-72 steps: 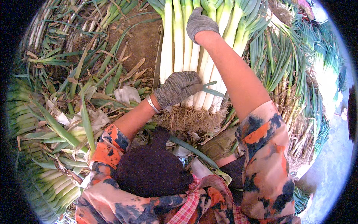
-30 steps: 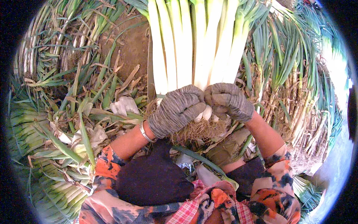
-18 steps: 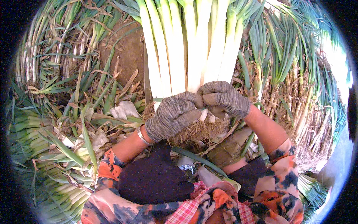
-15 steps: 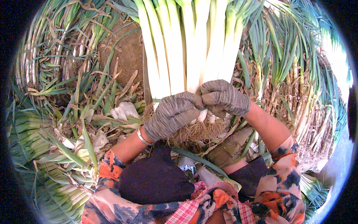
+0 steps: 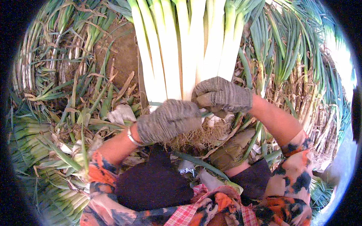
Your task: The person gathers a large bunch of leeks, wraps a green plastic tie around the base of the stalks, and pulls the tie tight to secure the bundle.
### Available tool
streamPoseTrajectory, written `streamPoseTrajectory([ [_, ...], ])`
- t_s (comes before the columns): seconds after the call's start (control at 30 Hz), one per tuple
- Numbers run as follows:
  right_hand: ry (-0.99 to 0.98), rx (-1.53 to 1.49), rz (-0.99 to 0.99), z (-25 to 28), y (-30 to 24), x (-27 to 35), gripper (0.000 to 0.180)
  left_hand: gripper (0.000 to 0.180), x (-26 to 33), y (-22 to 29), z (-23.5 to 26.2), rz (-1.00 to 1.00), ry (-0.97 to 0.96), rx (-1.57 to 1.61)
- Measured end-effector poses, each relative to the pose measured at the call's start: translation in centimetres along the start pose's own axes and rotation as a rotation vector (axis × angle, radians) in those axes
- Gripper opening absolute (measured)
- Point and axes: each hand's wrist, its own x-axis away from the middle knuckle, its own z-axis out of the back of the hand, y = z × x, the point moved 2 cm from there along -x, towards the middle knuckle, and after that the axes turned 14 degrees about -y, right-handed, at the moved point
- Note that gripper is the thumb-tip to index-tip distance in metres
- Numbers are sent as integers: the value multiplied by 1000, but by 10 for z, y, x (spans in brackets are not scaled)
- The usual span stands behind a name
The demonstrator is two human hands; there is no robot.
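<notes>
A bundle of thick green onions lies in front of me, white stalks toward me and green leaves pointing away. Around its lower end runs a thin green strip, perhaps a tie or a leaf. My gloved left hand is closed at the strip over the left part of the bundle. Right beside it, my gloved right hand has its fingers bent and pinched on the strip. Between and behind the fingers the strip is mostly hidden. Brown stringy roots hang out below both hands.
Untrimmed onions lie at the far left, and another long pile lines the right. Cleaned onions are stacked at the lower left. Peeled leaves litter the ground. My shoe is close below the roots.
My left hand has shifted left and slightly down, its fingers now curled over more. The right hand has moved a little left. The bundle appears slightly further left in view.
</notes>
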Motion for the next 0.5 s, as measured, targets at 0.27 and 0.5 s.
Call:
streamPoseTrajectory([
  [0.27, 86, 363, 312, -17, 33, 0, 16, 14, 19, -11, 13, 163, 156, 19],
  [0.5, 479, 1033, -50, -80, 21, -10, 15, 17, 33, -36, 3, 332, 368, -145],
])
